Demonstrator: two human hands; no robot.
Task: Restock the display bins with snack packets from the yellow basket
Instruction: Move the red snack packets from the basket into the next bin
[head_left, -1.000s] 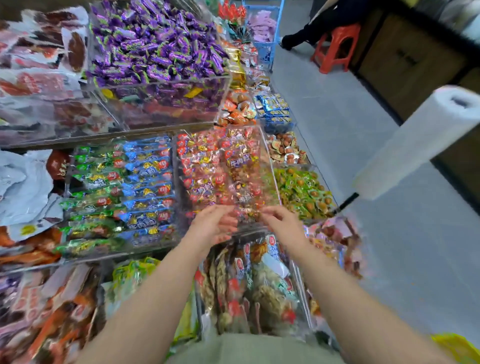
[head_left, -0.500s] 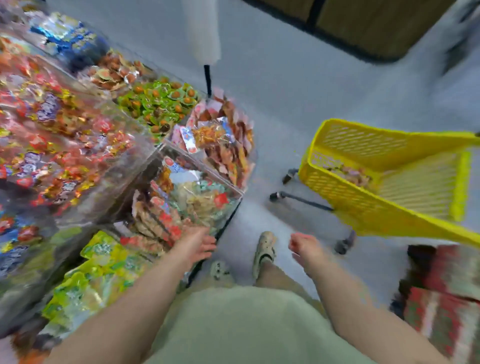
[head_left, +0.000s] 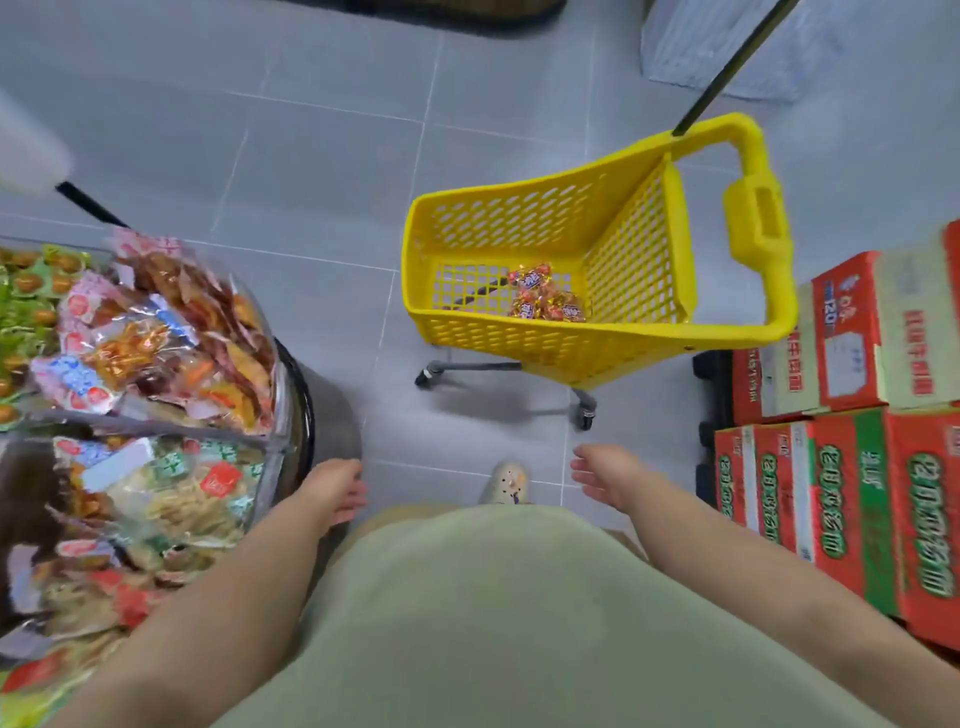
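Both hands empty, fingers loosely spread: left hand (head_left: 335, 491) beside the bins (head_left: 280, 415), right hand (head_left: 605, 475) over the floor. Bins heaped with mixed packets. Farther out, yellow basket (head_left: 519, 343) on wheels holds a few snack packets (head_left: 543, 296) on its bottom.

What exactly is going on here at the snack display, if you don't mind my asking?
A person is restocking snacks. Both hands are empty: the left hand hangs beside the clear display bins, the right hand is open, short of the yellow basket on wheels. A few orange snack packets lie in the basket's bottom. Red cartons are stacked to the right.
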